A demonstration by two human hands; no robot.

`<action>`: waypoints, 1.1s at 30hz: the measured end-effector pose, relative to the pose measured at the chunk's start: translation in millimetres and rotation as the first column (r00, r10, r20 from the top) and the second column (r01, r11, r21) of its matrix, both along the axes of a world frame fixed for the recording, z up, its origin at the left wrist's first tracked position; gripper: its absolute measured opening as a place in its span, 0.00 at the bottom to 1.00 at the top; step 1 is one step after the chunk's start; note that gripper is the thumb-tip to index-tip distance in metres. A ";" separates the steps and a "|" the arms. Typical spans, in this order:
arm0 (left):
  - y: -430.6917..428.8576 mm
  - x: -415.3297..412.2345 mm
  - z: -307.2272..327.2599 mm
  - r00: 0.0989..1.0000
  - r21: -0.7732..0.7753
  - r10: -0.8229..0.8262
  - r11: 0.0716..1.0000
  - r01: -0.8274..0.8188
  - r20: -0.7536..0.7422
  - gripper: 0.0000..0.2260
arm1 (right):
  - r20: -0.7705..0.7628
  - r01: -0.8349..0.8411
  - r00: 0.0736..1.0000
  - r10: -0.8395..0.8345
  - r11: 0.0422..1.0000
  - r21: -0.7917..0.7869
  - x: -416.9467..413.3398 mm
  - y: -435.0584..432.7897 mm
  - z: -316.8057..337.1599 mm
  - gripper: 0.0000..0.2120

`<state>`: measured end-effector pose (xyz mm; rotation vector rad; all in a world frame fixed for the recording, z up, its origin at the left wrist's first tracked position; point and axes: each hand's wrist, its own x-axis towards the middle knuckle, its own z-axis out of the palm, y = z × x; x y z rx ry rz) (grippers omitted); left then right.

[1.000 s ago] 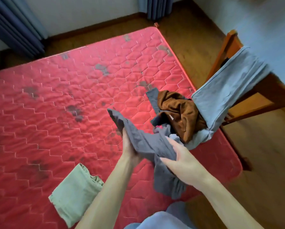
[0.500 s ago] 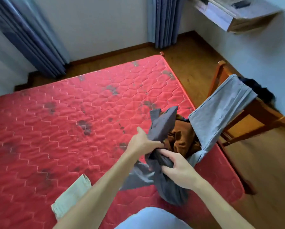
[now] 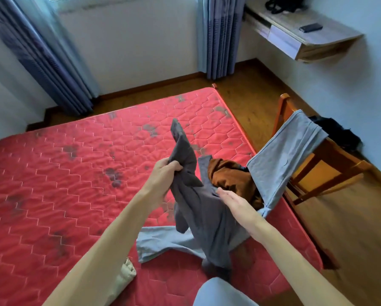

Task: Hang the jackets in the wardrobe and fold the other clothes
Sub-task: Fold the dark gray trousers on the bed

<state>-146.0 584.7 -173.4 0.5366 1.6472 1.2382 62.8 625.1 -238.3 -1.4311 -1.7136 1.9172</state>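
Observation:
My left hand [image 3: 164, 173] is closed on a dark grey garment [image 3: 198, 208] and holds it up above the red mattress [image 3: 63, 184]. My right hand [image 3: 235, 203] lies flat against the garment's right side, fingers together and stretched out, not gripping. A brown garment [image 3: 231, 180] is bunched just behind my right hand. A light blue-grey garment [image 3: 288, 151] drapes from the wooden chair [image 3: 330, 160] down to the mattress. A folded pale green piece [image 3: 125, 277] lies near the mattress's front edge, partly hidden by my left arm.
The wooden chair stands close against the mattress's right side, with a black item [image 3: 337, 131] on it. A wall shelf [image 3: 304, 34] hangs at the upper right. Blue curtains [image 3: 52, 62] hang at the back wall. Wood floor [image 3: 350, 239] runs along the right.
My left hand has lifted the grey garment higher. My right hand has let go of the cloth and now rests flat against it. The camera has tilted up, showing more of the room.

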 end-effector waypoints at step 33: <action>-89.3 -111.1 138.6 0.812 0.472 0.439 0.850 -0.235 -0.385 0.03 | 0.021 -0.541 0.775 0.632 0.646 0.539 -92.9 69.9 136.5 0.28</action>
